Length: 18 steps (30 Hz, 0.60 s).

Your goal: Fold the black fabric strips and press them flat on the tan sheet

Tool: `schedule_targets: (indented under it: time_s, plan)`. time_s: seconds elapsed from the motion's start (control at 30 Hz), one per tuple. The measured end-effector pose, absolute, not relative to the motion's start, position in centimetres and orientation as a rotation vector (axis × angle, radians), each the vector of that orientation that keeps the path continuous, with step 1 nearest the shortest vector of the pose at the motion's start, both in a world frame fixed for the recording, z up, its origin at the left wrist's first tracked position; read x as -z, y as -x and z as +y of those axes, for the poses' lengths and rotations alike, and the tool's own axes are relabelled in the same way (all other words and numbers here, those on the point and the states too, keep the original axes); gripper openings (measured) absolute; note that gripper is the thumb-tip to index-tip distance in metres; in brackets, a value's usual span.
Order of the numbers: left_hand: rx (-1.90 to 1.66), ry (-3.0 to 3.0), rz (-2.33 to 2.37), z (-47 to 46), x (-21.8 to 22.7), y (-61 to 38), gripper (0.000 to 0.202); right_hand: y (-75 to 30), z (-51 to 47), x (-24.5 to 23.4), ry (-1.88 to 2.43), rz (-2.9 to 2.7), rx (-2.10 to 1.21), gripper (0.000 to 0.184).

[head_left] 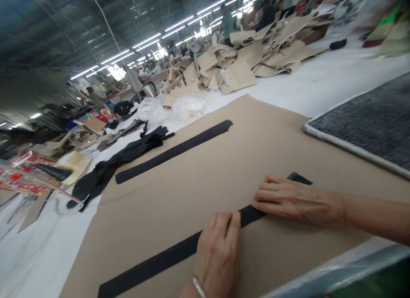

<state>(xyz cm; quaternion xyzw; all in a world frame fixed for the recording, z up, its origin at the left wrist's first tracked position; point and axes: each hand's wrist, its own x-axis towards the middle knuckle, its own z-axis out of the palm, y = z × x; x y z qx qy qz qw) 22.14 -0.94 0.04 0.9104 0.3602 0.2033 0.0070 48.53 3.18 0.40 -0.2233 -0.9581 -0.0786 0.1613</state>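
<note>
A long black fabric strip (153, 261) lies slantwise on a large tan sheet (256, 148). My left hand (219, 246), with a bangle at its wrist, is closed over the strip's middle, its fingers bent and thumb side toward the right. Farther along, my right hand (294, 199) covers the strip near its far end, with fingers curled together on it. A short black end pokes out beyond the right knuckles. The fingertips of both hands are partly hidden. Parallel to this strip, a stack of black strips (174, 152) rests higher on the sheet.
Crumpled black fabric (118, 169) lies left of the sheet. A dark grey padded board (368, 118) with a pale edge stands at right. Tan cut pieces (240, 75) and clear plastic bags (173, 107) are heaped behind. A red patterned box (24, 178) sits at far left.
</note>
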Motion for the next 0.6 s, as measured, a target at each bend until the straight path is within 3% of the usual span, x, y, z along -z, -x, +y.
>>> schedule_targets:
  time_s: [0.17,0.6]
  plan:
    - [-0.507,-2.896,1.061,-0.6,1.5,-25.1,0.048,-49.0,3.1,-0.4,0.632,-2.877,0.149,0.021]
    - [-0.347,-3.052,1.097,0.1,1.5,-26.0,0.065,-52.7,3.0,-0.8,0.678,-2.9,0.254,0.019]
